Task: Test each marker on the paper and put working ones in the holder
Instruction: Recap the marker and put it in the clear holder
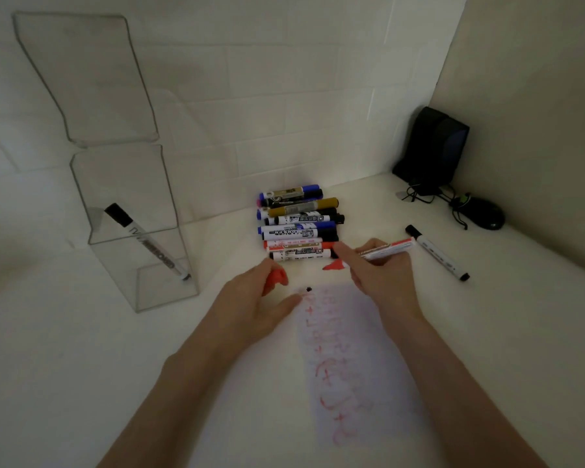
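Left forearm bare, enters from 7 o'clock, runs toward 1 o'clock. Left hand [257, 298] palm down, fingers curled round red cap [277, 281], thumb stretched toward 3 o'clock. Right forearm bare, enters from 5 o'clock, runs toward 11 o'clock. Right hand [380, 278] grips red marker [392, 248], index finger extended toward 10 o'clock. Hands near, not touching.

Red marker [387, 248], red cap [277, 278], red-scribbled white paper [355, 352]
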The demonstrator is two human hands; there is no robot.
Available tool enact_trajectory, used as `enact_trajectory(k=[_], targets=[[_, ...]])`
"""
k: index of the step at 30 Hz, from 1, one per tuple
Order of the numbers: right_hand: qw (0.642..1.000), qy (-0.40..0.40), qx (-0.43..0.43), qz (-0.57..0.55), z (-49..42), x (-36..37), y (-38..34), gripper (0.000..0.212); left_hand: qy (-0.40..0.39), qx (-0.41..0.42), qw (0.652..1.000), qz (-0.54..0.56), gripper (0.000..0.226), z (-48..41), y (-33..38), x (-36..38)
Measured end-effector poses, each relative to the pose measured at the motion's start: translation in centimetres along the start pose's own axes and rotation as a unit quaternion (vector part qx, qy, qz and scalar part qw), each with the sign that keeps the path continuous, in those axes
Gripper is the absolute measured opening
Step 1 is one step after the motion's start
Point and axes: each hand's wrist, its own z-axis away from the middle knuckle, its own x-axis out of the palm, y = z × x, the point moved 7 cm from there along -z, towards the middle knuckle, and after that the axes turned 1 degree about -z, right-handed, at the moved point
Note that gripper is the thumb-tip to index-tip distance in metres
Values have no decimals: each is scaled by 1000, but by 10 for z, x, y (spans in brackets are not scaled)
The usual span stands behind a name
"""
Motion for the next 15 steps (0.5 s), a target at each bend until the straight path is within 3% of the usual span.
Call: enact_trajectory(k=[4, 15], targets=[[998, -17, -34, 50, 0, 13, 1, 16, -30, -2, 998, -54, 40, -1, 1, 9], [996, 10, -55, 70, 3, 19, 9, 40, -48, -25, 995, -82, 50, -2, -3, 13]])
